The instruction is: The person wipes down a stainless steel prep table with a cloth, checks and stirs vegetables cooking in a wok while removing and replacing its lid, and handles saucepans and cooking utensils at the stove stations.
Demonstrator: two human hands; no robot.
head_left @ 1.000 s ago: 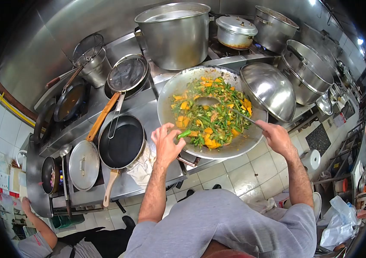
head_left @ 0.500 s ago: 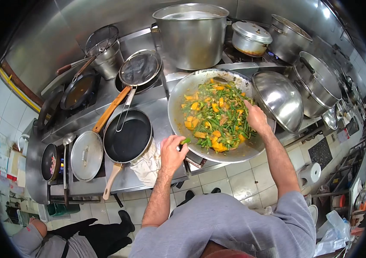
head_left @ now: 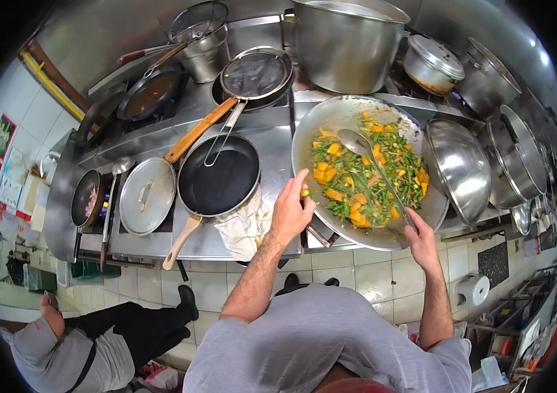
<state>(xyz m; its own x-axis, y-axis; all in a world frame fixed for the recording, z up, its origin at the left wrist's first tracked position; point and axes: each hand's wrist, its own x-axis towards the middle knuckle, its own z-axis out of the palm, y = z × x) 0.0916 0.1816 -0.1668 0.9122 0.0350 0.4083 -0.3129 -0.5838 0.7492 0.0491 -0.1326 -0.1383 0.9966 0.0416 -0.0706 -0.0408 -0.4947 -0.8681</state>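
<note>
Stir gently, right hand gripping the long steel ladle, left hand pinching a green vegetable by the wide metal pan

Far left: 2 strainers. Left wall: 2 photos. Left: 1 cloth. Right: 1 wok, 1 stool.

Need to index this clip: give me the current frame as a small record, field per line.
left_hand: left hand pinching small green piece near pan rim
right_hand: right hand gripping long-handled ladle
ladle_bowl: at far side of food
main_vessel: wide metal pan
contents: mixed green and orange vegetables
right_of_vessel: domed steel piece, tilted
left_of_vessel: black skillet, white cloth, flat lid
behind_vessel: large steel pot
other_person: co-worker, lower left
</note>
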